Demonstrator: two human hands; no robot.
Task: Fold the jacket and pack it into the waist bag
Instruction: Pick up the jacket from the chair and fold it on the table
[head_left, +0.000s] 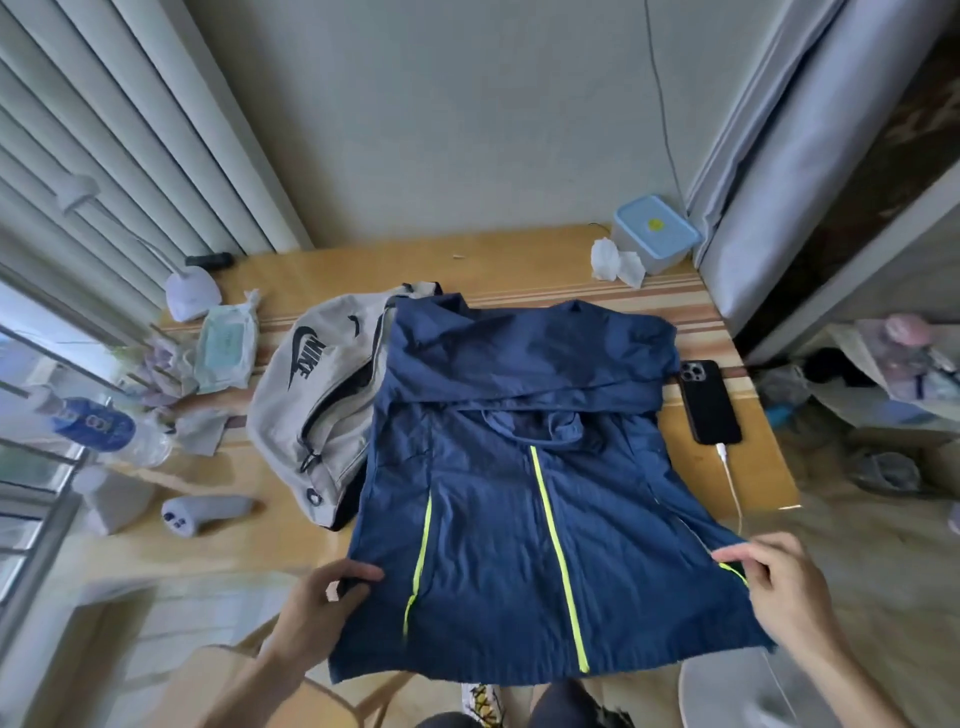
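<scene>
Jacket (519, 467) flat on counter (519, 265), both hands pinching its hem edges: left (317, 603), right (779, 587); waist bag (317, 395) touching jacket's left side

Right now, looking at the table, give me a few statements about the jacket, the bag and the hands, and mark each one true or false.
1. The left hand and right hand each have a grip on a side edge of the blue jacket. True.
2. The jacket is already inside the grey waist bag. False: it lies spread on the table, beside the bag.
3. The bag's zipper is open. True.
4. The black phone lies on top of the jacket. False: it lies on the table, beside it.
</scene>
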